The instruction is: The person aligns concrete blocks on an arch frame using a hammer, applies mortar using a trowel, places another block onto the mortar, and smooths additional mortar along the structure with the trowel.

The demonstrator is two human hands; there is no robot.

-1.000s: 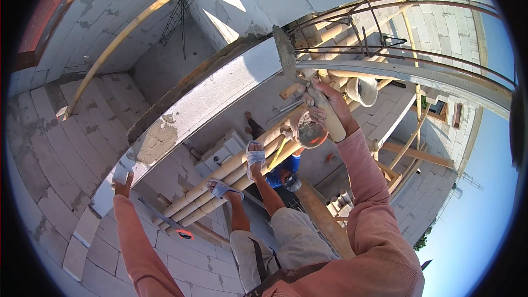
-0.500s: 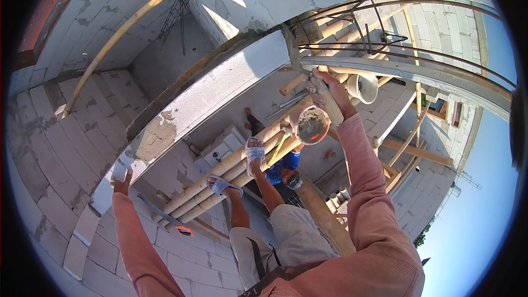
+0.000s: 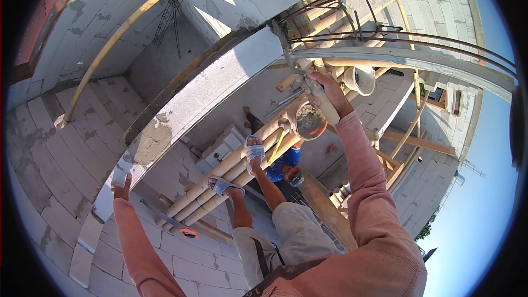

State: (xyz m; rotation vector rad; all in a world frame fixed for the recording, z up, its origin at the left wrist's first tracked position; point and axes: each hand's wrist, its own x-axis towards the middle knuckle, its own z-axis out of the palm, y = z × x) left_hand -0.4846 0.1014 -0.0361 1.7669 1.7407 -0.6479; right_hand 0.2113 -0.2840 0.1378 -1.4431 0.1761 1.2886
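Two hands, well apart: your left hand [image 3: 122, 188] at eight o'clock, against the wall top [image 3: 220, 85], grip cannot be told; your right hand [image 3: 325, 83] at two, closed around the trowel [image 3: 326, 104].
Trowel blade: toward twelve, mortar-smeared.
Bucket of mortar [image 3: 315, 135]: near three, beside your right hand; a handle knock could tip it.
Round poles [image 3: 234, 160]: under your sandals [image 3: 221, 185], seven; curved surfaces could cost footing.
Co-worker [image 3: 287, 160]: below, five; a loosened grip could drop the trowel there.

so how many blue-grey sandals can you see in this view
2: the left-foot sandal and the right-foot sandal, both on the wearer's feet, over the bamboo poles. Others may be hidden below.
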